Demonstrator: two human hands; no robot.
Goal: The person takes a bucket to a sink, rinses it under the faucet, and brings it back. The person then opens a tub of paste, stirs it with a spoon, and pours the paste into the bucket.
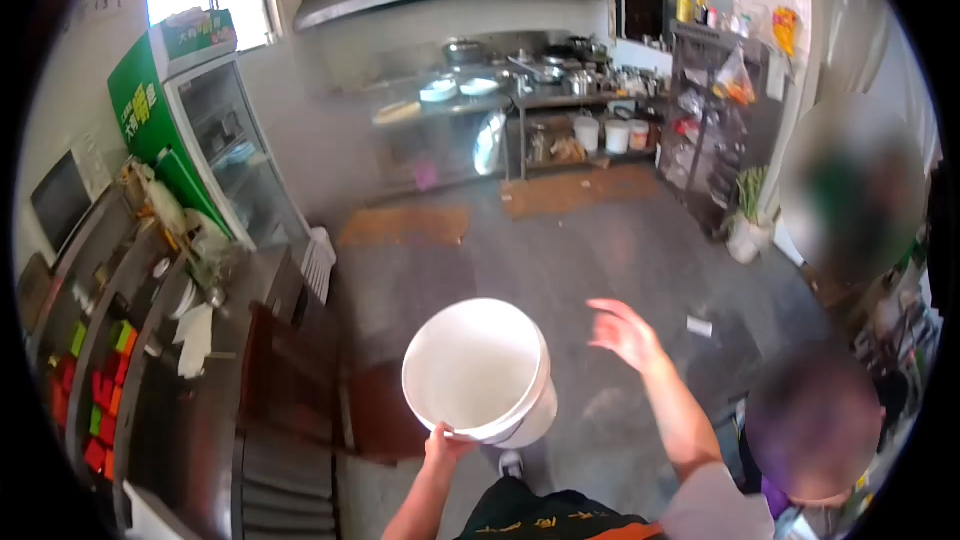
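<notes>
A large white plastic bucket (475,365) hangs in front of my body, tilted so that its bare inside faces me. My left hand (447,446) grips the near rim, with the thumb over the edge and the other fingers hidden behind the wall. Off to the bucket's right, my right hand (624,334) is held out in the air, fingers apart and holding nothing. It touches neither the bucket nor anything else.
To the left runs a steel counter (215,340) with shelves, beside a green-framed fridge (225,140). Stoves and pans line the back wall. Brown mats (580,190) and a white scrap (699,326) lie on the grey floor (620,260). Close on my right is another person (815,430).
</notes>
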